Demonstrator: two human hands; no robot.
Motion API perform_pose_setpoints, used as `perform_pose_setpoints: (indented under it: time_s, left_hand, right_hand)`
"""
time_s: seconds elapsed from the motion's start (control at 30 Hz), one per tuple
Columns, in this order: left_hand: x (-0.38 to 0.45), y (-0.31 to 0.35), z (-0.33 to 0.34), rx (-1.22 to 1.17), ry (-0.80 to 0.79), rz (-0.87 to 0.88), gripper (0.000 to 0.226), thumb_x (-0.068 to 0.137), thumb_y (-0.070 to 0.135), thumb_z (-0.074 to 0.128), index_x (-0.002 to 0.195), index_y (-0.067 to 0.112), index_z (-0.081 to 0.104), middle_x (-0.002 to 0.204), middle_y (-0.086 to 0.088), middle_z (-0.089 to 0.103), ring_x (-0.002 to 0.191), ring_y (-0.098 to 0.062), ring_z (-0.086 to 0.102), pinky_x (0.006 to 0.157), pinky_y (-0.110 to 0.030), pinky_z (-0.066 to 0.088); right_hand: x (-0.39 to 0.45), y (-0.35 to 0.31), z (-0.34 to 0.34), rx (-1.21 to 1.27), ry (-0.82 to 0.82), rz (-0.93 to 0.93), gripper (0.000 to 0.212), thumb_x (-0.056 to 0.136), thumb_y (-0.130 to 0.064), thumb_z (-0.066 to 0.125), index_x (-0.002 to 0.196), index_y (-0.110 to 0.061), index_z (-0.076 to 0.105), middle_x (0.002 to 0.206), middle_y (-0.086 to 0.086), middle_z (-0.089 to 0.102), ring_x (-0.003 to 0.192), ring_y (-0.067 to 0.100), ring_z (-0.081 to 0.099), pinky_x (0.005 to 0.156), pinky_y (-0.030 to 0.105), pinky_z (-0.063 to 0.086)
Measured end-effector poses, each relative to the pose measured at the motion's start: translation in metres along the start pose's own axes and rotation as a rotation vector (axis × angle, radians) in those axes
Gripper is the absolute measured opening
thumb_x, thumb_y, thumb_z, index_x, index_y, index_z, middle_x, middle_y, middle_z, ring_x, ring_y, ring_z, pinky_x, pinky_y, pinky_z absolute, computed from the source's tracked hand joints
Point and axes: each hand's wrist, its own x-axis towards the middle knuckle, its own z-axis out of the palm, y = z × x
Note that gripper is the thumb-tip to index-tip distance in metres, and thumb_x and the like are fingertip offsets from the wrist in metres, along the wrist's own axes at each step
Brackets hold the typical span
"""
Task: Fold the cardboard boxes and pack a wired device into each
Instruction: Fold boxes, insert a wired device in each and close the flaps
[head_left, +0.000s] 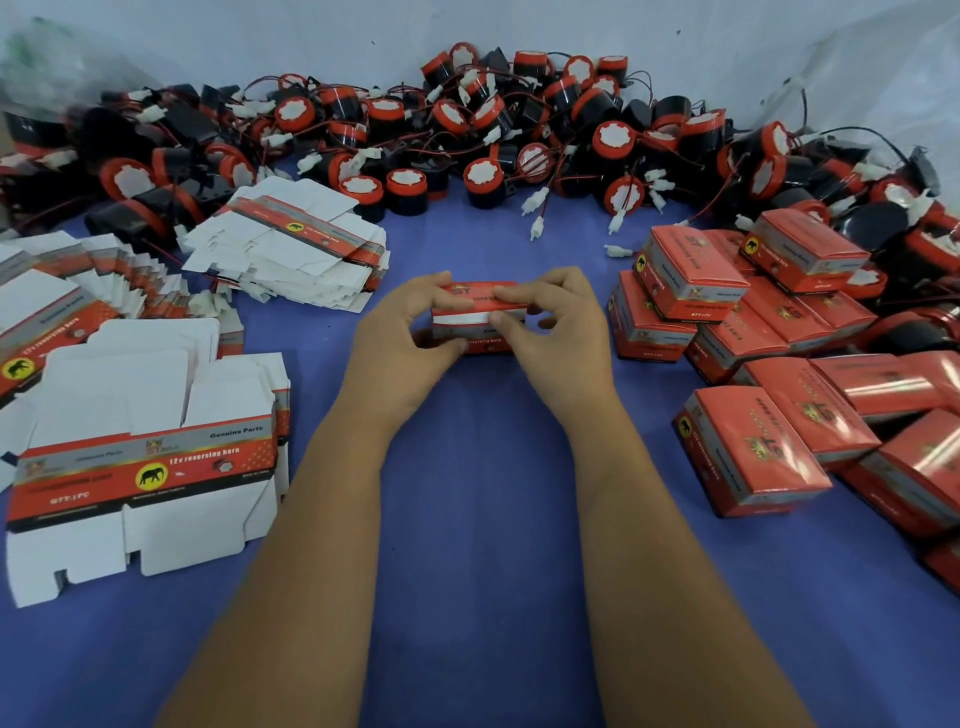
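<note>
Hands: left hand (410, 322) & right hand (550, 322) pinching one small red cardboard box (480, 317) betw. them, mid blue worktop (483, 519); flat blanks in 3 stacks, left edge.

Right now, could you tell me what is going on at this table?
A person is packing horns into boxes. Both hands, left hand and right hand, grip one small red box at the table's middle. Flat unfolded boxes lie left, packed boxes pile up right, and loose wired horns heap behind.
</note>
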Motion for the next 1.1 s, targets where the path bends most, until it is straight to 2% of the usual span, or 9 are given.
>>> perform_pose_setpoints:
  time_s: [0.13, 0.33, 0.53, 0.7, 0.8, 0.87, 0.97, 1.03, 1.1]
  left_hand:
    - [-0.001, 0.002, 0.004, 0.337, 0.129, 0.174, 0.032, 0.080, -0.001, 0.074, 0.110, 0.011, 0.071, 0.129, -0.002, 0.064, 0.130, -0.024, 0.049, 0.111, -0.021, 0.026]
    - [-0.002, 0.010, 0.007, 0.425, 0.111, 0.192, 0.037, 0.080, -0.001, 0.069, 0.114, 0.015, 0.070, 0.105, -0.004, 0.064, 0.103, -0.025, 0.054, 0.089, -0.027, 0.040]
    - [-0.001, 0.010, 0.008, 0.361, 0.160, 0.161, 0.024, 0.082, -0.001, 0.071, 0.104, 0.010, 0.076, 0.103, -0.006, 0.068, 0.103, -0.028, 0.055, 0.089, -0.031, 0.045]
    - [-0.001, 0.012, 0.010, 0.413, 0.159, 0.157, 0.016, 0.083, 0.003, 0.071, 0.097, 0.010, 0.078, 0.097, -0.007, 0.067, 0.096, -0.031, 0.057, 0.082, -0.049, 0.050]
    - [0.000, 0.016, 0.012, 0.536, 0.155, 0.148, 0.014, 0.083, 0.011, 0.069, 0.094, 0.017, 0.075, 0.091, 0.003, 0.061, 0.090, -0.025, 0.053, 0.082, -0.050, 0.047]
    - [-0.001, 0.019, 0.014, 0.560, 0.139, 0.138, 0.013, 0.083, 0.014, 0.067, 0.094, 0.021, 0.072, 0.090, 0.010, 0.057, 0.091, -0.019, 0.049, 0.084, -0.046, 0.046]
    - [-0.006, 0.021, 0.012, 0.195, 0.190, 0.035, 0.017, 0.087, 0.010, 0.060, 0.095, 0.022, 0.070, 0.095, 0.013, 0.063, 0.099, -0.013, 0.055, 0.086, -0.028, 0.047]
    - [-0.008, 0.020, 0.008, -0.051, 0.352, -0.070, 0.021, 0.089, 0.012, 0.052, 0.098, 0.025, 0.066, 0.097, 0.018, 0.063, 0.099, -0.001, 0.057, 0.088, -0.019, 0.046]
    - [-0.008, 0.019, 0.006, -0.128, 0.427, -0.167, 0.025, 0.091, 0.014, 0.049, 0.107, 0.026, 0.063, 0.111, 0.017, 0.061, 0.109, 0.000, 0.054, 0.095, -0.021, 0.044]
  right_hand:
    - [-0.001, -0.001, 0.004, -0.095, 0.046, -0.087, 0.012, 0.086, -0.009, 0.072, 0.097, -0.013, 0.073, 0.097, -0.002, 0.059, 0.085, 0.006, 0.057, 0.074, 0.008, 0.043]
    - [-0.004, -0.003, 0.007, -0.117, 0.024, -0.139, 0.014, 0.083, 0.000, 0.067, 0.092, -0.009, 0.072, 0.091, -0.002, 0.060, 0.082, 0.007, 0.057, 0.074, 0.014, 0.048]
    - [-0.004, -0.005, 0.010, -0.172, 0.005, -0.157, 0.005, 0.083, 0.001, 0.066, 0.087, -0.001, 0.067, 0.091, 0.006, 0.056, 0.079, 0.021, 0.057, 0.070, 0.037, 0.051]
    - [-0.005, -0.003, 0.012, -0.125, -0.009, -0.062, 0.015, 0.082, -0.003, 0.068, 0.076, -0.014, 0.059, 0.091, -0.006, 0.049, 0.082, 0.015, 0.054, 0.070, 0.039, 0.052]
    - [-0.004, -0.008, 0.014, -0.162, -0.002, -0.035, 0.036, 0.080, -0.009, 0.068, 0.066, -0.031, 0.043, 0.092, -0.015, 0.044, 0.090, 0.012, 0.050, 0.069, 0.037, 0.050]
    - [-0.004, -0.009, 0.015, -0.157, -0.012, -0.004, 0.029, 0.082, -0.012, 0.066, 0.068, -0.030, 0.047, 0.093, -0.018, 0.045, 0.091, 0.005, 0.050, 0.071, 0.033, 0.049]
    - [-0.008, -0.011, 0.014, -0.119, 0.052, 0.071, 0.015, 0.086, -0.011, 0.057, 0.082, -0.024, 0.063, 0.101, -0.016, 0.053, 0.088, 0.003, 0.054, 0.076, 0.031, 0.046]
    - [-0.009, -0.012, 0.010, -0.289, 0.206, 0.077, 0.024, 0.087, -0.008, 0.052, 0.099, -0.018, 0.070, 0.111, -0.004, 0.059, 0.087, 0.018, 0.059, 0.082, 0.042, 0.047]
    - [-0.007, -0.013, 0.004, -0.349, 0.339, 0.096, 0.030, 0.088, -0.004, 0.049, 0.113, -0.012, 0.066, 0.117, 0.004, 0.058, 0.088, 0.027, 0.058, 0.083, 0.048, 0.047]
